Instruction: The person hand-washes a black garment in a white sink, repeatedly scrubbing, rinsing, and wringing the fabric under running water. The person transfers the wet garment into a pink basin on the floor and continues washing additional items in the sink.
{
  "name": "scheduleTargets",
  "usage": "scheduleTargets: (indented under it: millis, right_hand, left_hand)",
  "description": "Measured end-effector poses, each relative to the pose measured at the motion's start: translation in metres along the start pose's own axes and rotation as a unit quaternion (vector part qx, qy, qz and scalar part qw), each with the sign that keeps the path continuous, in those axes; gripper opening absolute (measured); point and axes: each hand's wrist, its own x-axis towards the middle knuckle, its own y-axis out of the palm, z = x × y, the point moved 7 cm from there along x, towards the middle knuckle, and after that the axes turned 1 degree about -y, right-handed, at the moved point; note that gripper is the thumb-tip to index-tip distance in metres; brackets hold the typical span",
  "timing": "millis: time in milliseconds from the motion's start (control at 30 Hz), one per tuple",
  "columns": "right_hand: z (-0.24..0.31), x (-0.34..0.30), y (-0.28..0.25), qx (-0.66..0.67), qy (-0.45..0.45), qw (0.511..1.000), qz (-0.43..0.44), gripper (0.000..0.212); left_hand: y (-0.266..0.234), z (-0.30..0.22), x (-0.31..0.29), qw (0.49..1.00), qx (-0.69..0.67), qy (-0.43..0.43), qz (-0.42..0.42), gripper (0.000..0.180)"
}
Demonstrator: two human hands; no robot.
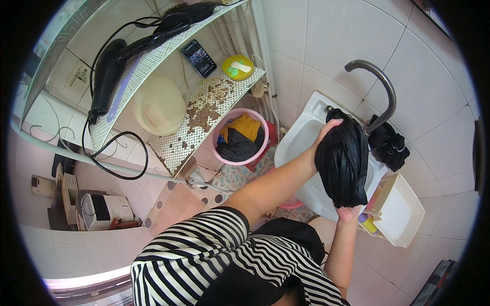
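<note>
A wet-looking black cloth [342,163] hangs bunched between my two hands above the white sink [301,137]. My left hand [326,131] grips its far end, with the fingers partly hidden by the folds. At the near end, my right hand [348,212] is closed on the same cloth, and most of its fingers are out of sight. The cloth covers much of the basin. A curved dark metal faucet [390,94] rises behind it, and more bunched black fabric [389,148] with small shiny parts lies at the faucet's base.
Left of the sink, a pink basin [264,127] holds dark and mustard-yellow clothes. A rusty white perforated shelf [204,112] carries a phone [199,58], a yellow dish [238,67] and a cream basin [161,107]. A hair dryer [108,76] lies above. Right stands a cream plastic rack [400,211].
</note>
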Motion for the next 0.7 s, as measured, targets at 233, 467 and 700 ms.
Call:
scheduleTargets:
  millis: [233, 467, 700]
  right_hand:
    - [-0.015, -0.010, -0.013, 0.014, 0.090, 0.987, -0.132, 0.074]
    - [0.029, 0.040, -0.015, -0.045, -0.078, 0.996, 0.020, 0.071]
    - [0.023, 0.045, 0.028, 0.969, 0.116, 0.085, 0.203, 0.044]
  left_hand:
    - [-0.010, -0.052, 0.022, 0.936, 0.280, 0.203, -0.072, 0.037]
    - [0.047, 0.040, 0.007, 0.679, 0.652, 0.290, 0.174, 0.049]
    - [0.023, 0.046, -0.022, 0.739, 0.623, 0.233, 0.102, 0.046]
